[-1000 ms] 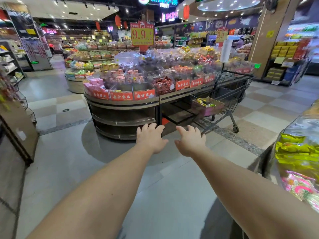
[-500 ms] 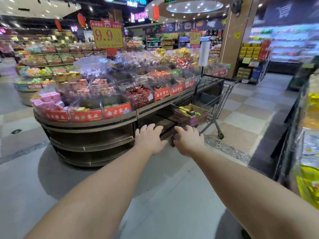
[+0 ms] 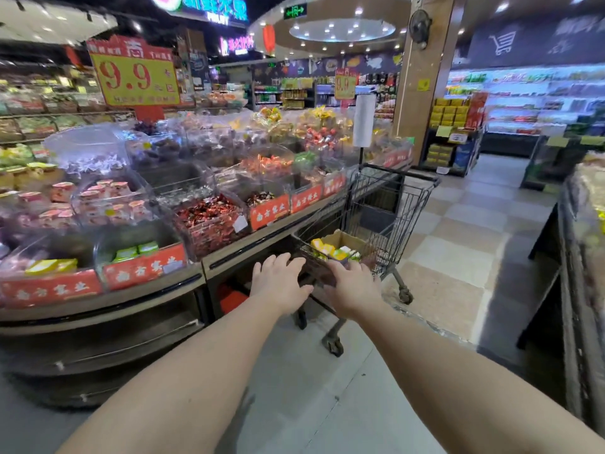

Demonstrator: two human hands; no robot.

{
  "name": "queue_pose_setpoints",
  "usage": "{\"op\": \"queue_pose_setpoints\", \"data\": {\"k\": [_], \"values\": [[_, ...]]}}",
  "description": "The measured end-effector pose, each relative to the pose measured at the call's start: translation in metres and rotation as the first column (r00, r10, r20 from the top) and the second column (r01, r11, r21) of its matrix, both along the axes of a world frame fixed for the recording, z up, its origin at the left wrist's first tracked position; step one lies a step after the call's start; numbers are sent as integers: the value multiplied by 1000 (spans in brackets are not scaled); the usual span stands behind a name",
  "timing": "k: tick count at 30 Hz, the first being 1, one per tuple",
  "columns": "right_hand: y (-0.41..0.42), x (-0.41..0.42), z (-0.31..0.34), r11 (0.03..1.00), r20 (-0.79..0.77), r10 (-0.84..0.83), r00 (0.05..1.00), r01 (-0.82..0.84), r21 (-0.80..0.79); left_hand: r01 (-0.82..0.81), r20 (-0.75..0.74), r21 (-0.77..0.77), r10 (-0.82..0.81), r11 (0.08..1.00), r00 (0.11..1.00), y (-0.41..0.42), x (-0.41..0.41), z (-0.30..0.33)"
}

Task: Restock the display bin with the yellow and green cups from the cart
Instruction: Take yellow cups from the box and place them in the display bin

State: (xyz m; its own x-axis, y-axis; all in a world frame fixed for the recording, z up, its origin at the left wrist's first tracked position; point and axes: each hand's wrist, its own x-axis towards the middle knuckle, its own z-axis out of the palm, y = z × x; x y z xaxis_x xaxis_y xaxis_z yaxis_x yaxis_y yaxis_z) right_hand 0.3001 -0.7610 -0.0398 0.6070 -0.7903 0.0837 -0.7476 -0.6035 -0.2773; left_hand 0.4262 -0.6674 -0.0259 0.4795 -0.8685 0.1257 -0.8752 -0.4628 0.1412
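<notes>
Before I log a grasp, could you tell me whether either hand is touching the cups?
Apart: the head view shows both the left hand and right hand empty, short of the cups.

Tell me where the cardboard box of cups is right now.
In the head view, the cardboard box sits inside the shopping cart, right of centre, just beyond the right hand, beside the display stand.

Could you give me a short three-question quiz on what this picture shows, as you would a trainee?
1. True or false: the left hand and right hand are both empty.
2. Where is the cardboard box of yellow and green cups? A) on the floor B) in the shopping cart C) on the display stand's top.
3. What number shows on the big yellow price sign?

Key: 1 true. 2 B. 3 9.9.
</notes>
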Motion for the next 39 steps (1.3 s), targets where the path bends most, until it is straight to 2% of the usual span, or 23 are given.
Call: {"op": "queue_pose_setpoints", "data": {"k": [7, 17, 25, 31, 39], "values": [[-130, 60, -17, 999, -37, -37, 999, 38, 36, -6, -43, 5, 6, 1000, 999, -132, 81, -21], [-323, 185, -70, 992, -105, -68, 992, 78, 98, 121, -40, 56, -119, 991, 992, -327, 218, -76], [-460, 235, -98, 980, -166, -86, 982, 114, 165, 191, -37, 94, -188, 977, 981, -465, 286, -104], [-580, 273, -143, 982, -228, -2, 974, 45, 183, 174, -88, 163, -161, 971, 983, -574, 324, -160], [-705, 302, -210, 940, -358, 116, 926, 14, 341, 131, -232, 340, -51, 931, 971, -664, 351, -238]]}}
